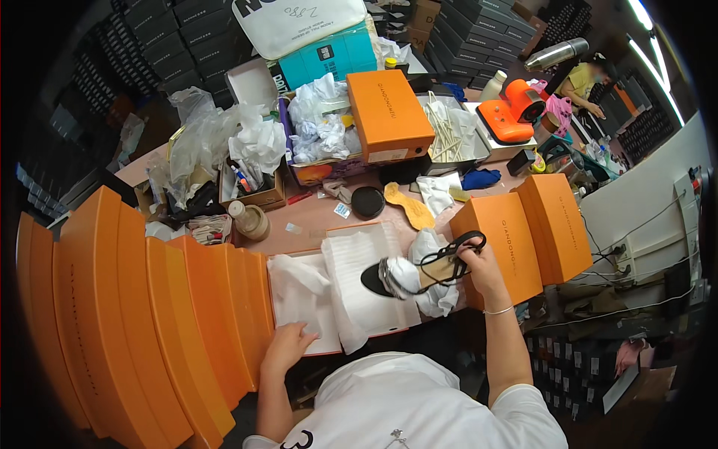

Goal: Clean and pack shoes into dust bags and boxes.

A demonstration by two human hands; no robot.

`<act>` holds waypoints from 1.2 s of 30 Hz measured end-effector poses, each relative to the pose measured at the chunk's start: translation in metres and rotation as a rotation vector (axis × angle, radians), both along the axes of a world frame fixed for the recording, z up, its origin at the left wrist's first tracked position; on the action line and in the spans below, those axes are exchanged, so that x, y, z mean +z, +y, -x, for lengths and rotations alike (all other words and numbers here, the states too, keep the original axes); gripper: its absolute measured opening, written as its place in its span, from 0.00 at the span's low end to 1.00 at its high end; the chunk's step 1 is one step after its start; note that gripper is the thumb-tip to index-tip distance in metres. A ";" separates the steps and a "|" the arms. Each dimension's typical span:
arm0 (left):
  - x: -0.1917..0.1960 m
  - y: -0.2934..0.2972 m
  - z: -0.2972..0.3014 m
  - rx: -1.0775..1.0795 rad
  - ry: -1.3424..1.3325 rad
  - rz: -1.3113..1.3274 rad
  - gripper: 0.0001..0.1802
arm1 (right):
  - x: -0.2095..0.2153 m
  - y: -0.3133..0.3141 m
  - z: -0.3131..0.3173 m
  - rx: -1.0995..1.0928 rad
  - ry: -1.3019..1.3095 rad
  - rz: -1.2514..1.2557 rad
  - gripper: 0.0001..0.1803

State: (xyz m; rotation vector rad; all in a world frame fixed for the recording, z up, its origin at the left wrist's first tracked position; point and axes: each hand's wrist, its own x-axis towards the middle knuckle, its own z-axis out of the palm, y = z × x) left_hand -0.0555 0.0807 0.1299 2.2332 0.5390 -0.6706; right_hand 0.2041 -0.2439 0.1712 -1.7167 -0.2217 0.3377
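My right hand point(479, 260) grips a black strappy sandal point(435, 271) by its heel and ankle-strap end. White padding fills the sandal's front, and its toe points left. The shoe hangs tilted above an open shoebox point(323, 346) lined with white paper point(295, 288) and a ribbed white wrapping sheet point(366, 280). At the box's near left corner rests my left hand point(287, 347), its fingers stretched out and nothing visible in them. Crumpled white paper point(437, 299) lies behind and below the sandal.
Tall stacked orange shoeboxes point(105, 299) stand left; more orange boxes point(501, 239) stand right. Behind are a round black tin point(368, 202), a yellow insole-shaped piece point(408, 204), a bottle point(249, 220), a carton of crumpled paper point(318, 172) and an orange machine point(508, 112). A person point(580, 86) works far right.
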 end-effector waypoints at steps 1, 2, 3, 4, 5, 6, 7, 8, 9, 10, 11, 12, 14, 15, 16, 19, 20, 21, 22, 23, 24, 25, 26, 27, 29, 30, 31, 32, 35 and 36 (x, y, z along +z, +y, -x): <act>-0.004 -0.008 0.000 0.226 -0.179 0.176 0.28 | 0.013 0.009 0.008 0.112 0.077 0.000 0.04; -0.010 -0.015 -0.007 0.454 -0.359 0.345 0.33 | 0.021 0.021 0.007 0.269 0.099 -0.015 0.04; -0.010 -0.026 -0.024 0.469 -0.363 0.693 0.35 | 0.021 0.031 0.011 0.376 0.156 -0.012 0.04; -0.007 -0.038 -0.045 0.476 -0.375 1.035 0.37 | 0.020 0.044 0.014 0.483 0.201 -0.015 0.03; -0.003 -0.060 -0.058 0.558 -0.168 1.308 0.37 | 0.018 0.062 0.017 0.579 0.165 -0.055 0.03; -0.001 -0.078 -0.065 0.634 0.046 1.575 0.37 | 0.015 0.080 0.022 0.678 0.126 -0.096 0.04; -0.003 -0.087 -0.065 0.549 0.036 1.763 0.35 | 0.014 0.090 0.026 0.623 0.127 -0.072 0.08; -0.004 -0.092 -0.063 0.455 0.026 1.946 0.33 | 0.013 0.098 0.031 0.567 0.128 -0.048 0.12; -0.004 -0.092 -0.065 0.424 -0.082 1.946 0.29 | 0.002 0.102 0.034 0.384 -0.002 -0.065 0.18; -0.005 -0.091 -0.066 0.556 -0.143 1.775 0.29 | -0.009 0.104 0.040 0.197 -0.130 -0.076 0.24; -0.006 -0.090 -0.067 0.677 -0.203 1.597 0.28 | -0.010 0.092 0.050 0.238 0.010 -0.092 0.30; -0.007 -0.090 -0.069 0.794 -0.270 1.416 0.28 | -0.005 0.079 0.063 0.288 0.146 -0.106 0.37; -0.017 -0.100 -0.077 0.913 -0.587 1.208 0.29 | 0.015 0.074 0.101 0.634 -0.012 0.104 0.50; -0.011 -0.102 -0.076 0.951 -0.551 1.232 0.29 | 0.010 0.083 0.120 0.621 -0.189 0.199 0.48; -0.002 -0.105 -0.078 0.980 -0.516 1.260 0.29 | 0.006 0.087 0.127 0.596 -0.372 0.297 0.46; -0.004 -0.084 -0.074 0.818 -0.522 1.202 0.31 | -0.006 0.077 0.118 0.409 0.574 -0.293 0.38; 0.001 -0.088 -0.074 0.866 -0.465 1.285 0.30 | -0.009 0.074 0.114 0.350 0.768 -0.606 0.38; 0.009 -0.095 -0.076 0.914 -0.406 1.368 0.30 | -0.014 0.070 0.113 0.354 0.815 -0.650 0.38; 0.013 -0.101 -0.079 0.962 -0.345 1.450 0.29 | -0.019 0.067 0.113 0.358 0.860 -0.694 0.38; 0.007 -0.107 -0.080 0.973 -0.419 1.445 0.29 | -0.023 0.065 0.113 0.358 0.883 -0.738 0.39; 0.007 -0.108 -0.082 0.940 -0.433 1.421 0.29 | -0.028 0.065 0.114 0.360 0.909 -0.783 0.39; 0.008 -0.108 -0.085 0.908 -0.447 1.398 0.28 | -0.030 0.065 0.115 0.363 0.935 -0.827 0.40; 0.008 -0.107 -0.087 0.876 -0.461 1.375 0.28 | -0.030 0.065 0.114 0.346 0.936 -0.820 0.40; 0.008 -0.107 -0.088 0.826 -0.454 1.389 0.30 | -0.029 0.066 0.114 0.333 0.939 -0.815 0.39; 0.006 -0.105 -0.088 0.727 -0.439 1.417 0.33 | -0.031 0.065 0.113 0.325 0.969 -0.838 0.39; 0.006 -0.104 -0.090 0.655 -0.461 1.388 0.35 | -0.034 0.064 0.111 0.334 0.988 -0.864 0.38; 0.006 -0.104 -0.088 0.584 -0.484 1.358 0.37 | -0.036 0.063 0.109 0.343 1.008 -0.890 0.37; 0.006 -0.103 -0.088 0.513 -0.505 1.326 0.39 | -0.034 0.063 0.109 0.387 1.002 -0.906 0.36; -0.004 -0.100 -0.104 0.774 -0.457 1.470 0.43 | -0.059 0.061 0.100 0.591 0.668 -0.512 0.38; -0.002 -0.096 -0.106 0.849 -0.450 1.462 0.42 | -0.041 0.065 0.087 0.664 0.591 -0.379 0.35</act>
